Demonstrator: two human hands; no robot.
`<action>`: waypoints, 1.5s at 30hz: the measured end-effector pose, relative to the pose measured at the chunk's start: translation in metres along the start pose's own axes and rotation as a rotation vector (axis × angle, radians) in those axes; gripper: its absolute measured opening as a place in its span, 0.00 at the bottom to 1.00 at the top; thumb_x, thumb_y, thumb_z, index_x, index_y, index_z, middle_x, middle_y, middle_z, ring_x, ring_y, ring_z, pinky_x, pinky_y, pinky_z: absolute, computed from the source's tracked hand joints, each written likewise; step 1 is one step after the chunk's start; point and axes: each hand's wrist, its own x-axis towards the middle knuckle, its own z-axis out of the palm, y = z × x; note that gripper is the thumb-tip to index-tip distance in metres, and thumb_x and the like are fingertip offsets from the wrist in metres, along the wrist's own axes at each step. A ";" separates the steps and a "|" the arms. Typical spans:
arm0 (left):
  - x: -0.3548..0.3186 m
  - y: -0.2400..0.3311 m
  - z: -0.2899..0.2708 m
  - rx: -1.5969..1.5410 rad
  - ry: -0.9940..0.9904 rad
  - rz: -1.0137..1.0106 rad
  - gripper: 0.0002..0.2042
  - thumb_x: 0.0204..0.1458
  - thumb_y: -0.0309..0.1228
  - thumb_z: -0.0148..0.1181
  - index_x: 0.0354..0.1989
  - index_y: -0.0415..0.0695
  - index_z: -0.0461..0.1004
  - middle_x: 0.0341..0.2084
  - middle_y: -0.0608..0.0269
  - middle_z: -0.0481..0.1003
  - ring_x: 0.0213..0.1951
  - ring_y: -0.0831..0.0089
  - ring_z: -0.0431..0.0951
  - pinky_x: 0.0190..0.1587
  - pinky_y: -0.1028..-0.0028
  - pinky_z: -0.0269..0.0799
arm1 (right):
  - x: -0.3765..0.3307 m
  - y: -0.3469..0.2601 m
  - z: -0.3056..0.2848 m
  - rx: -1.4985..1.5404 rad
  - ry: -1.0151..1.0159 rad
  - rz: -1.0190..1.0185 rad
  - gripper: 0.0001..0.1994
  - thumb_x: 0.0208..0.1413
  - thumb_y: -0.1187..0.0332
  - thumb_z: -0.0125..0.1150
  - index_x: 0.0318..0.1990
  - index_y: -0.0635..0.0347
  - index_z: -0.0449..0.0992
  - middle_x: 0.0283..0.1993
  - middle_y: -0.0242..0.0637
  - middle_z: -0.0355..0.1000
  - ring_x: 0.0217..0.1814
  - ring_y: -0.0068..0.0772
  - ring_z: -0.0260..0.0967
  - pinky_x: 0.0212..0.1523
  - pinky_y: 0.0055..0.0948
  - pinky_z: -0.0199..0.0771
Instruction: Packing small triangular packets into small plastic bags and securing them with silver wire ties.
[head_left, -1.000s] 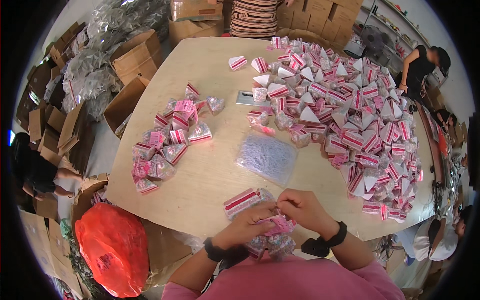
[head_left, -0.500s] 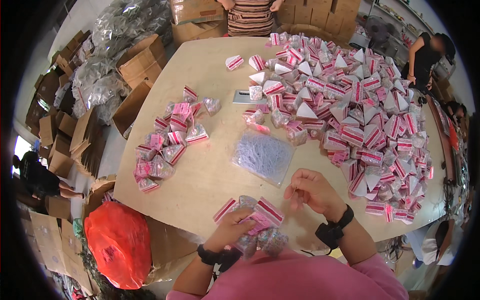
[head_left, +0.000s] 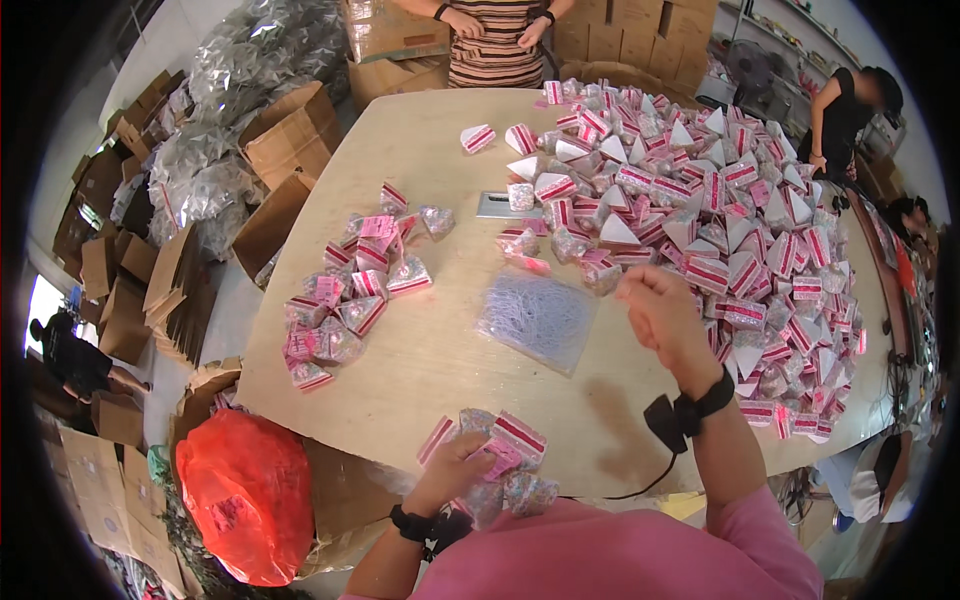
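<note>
Since the earlier frame, right hand (head_left: 658, 312) lifted away from the bundle and raised toward the centre right of the frame, now above the edge of the big pile of red-and-white triangular packets (head_left: 700, 220), fingers curled closed; whether something small is pinched between them, cannot tell. Left hand (head_left: 460, 470) remaining at the lower centre, close to the body, gripping a bundle of packets (head_left: 500, 455) with pink label and clear wrapping, pressed against the near edge of the wooden table (head_left: 420, 370).

Between the two hands, on the table at the centre: a clear plastic bag of thin wire ties (head_left: 535, 318), lying flat, just beside the right hand and apart from the bundle. Left of centre: a smaller heap of finished packets (head_left: 350, 290), well apart from the big pile. Near the upper centre, a small flat metal-grey tool (head_left: 505, 207) at the edge of the big pile.

Black wristbands on both wrists, a thin black cable hanging from the right one over the table edge. At lower left, on the floor, a red plastic bag (head_left: 240, 490). Along the left side, flat and open cardboard boxes (head_left: 280, 150) and clear bags of material. At the top, a person in a striped shirt (head_left: 495, 45) standing at the far end of the table; at upper right, a person in black (head_left: 845, 115) bending beside it.
</note>
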 end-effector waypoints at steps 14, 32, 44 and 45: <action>-0.024 -0.009 -0.034 -0.028 0.026 0.022 0.09 0.53 0.24 0.54 0.42 0.37 0.74 0.35 0.66 0.73 0.38 0.79 0.71 0.42 0.77 0.67 | 0.028 -0.008 0.030 -0.466 -0.044 -0.105 0.12 0.56 0.63 0.54 0.38 0.63 0.74 0.15 0.27 0.63 0.10 0.15 0.55 0.11 0.20 0.50; 0.017 0.086 0.003 0.072 -0.488 0.258 0.11 0.55 0.31 0.56 0.41 0.36 0.74 0.38 0.65 0.71 0.42 0.76 0.70 0.46 0.77 0.64 | -0.033 0.002 0.099 -0.092 -0.542 0.170 0.11 0.61 0.63 0.49 0.40 0.62 0.72 0.17 0.27 0.64 0.15 0.16 0.61 0.15 0.17 0.59; 0.025 0.078 -0.005 0.106 -0.458 0.336 0.10 0.54 0.30 0.55 0.41 0.36 0.73 0.39 0.61 0.72 0.43 0.73 0.70 0.48 0.75 0.64 | -0.028 0.005 0.086 -0.069 -0.428 0.080 0.11 0.61 0.64 0.48 0.39 0.62 0.71 0.19 0.29 0.65 0.16 0.17 0.63 0.17 0.18 0.63; 0.026 0.076 -0.006 0.105 -0.437 0.376 0.10 0.55 0.30 0.55 0.41 0.36 0.73 0.40 0.60 0.72 0.44 0.73 0.70 0.49 0.75 0.64 | -0.027 0.001 0.084 -0.104 -0.417 0.057 0.11 0.61 0.64 0.48 0.39 0.62 0.71 0.19 0.29 0.66 0.16 0.17 0.63 0.17 0.18 0.62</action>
